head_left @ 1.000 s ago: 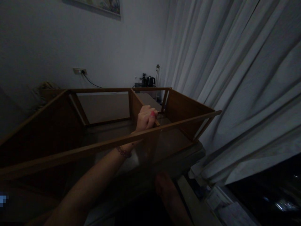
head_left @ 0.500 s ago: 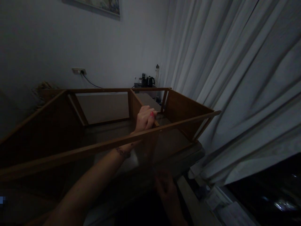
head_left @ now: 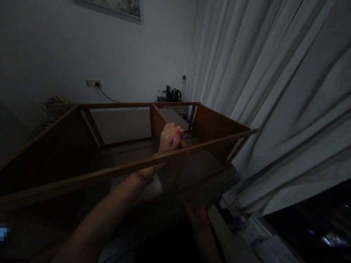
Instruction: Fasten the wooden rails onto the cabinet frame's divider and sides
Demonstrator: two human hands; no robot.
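Note:
A brown wooden shelf frame (head_left: 219, 126) lies on its side in front of me, with an upright divider panel (head_left: 160, 122) in its middle. My left hand (head_left: 170, 137) reaches over the near rail (head_left: 109, 171) and is closed on the top edge of that divider. A bracelet (head_left: 144, 177) circles the left wrist. My right hand (head_left: 196, 213) is low, below the frame's front edge, in deep shadow. Its fingers look curled, but I cannot make out whether they hold anything.
Pale curtains (head_left: 274, 91) hang close on the right. A dark kettle (head_left: 175, 94) stands on a small stand at the far wall, by a wall socket (head_left: 91, 83) with a cable. A picture (head_left: 117, 7) hangs above. Papers (head_left: 268, 244) lie at the lower right.
My right hand has shifted a little to the right and up under the frame's front edge. My left hand stays on the divider.

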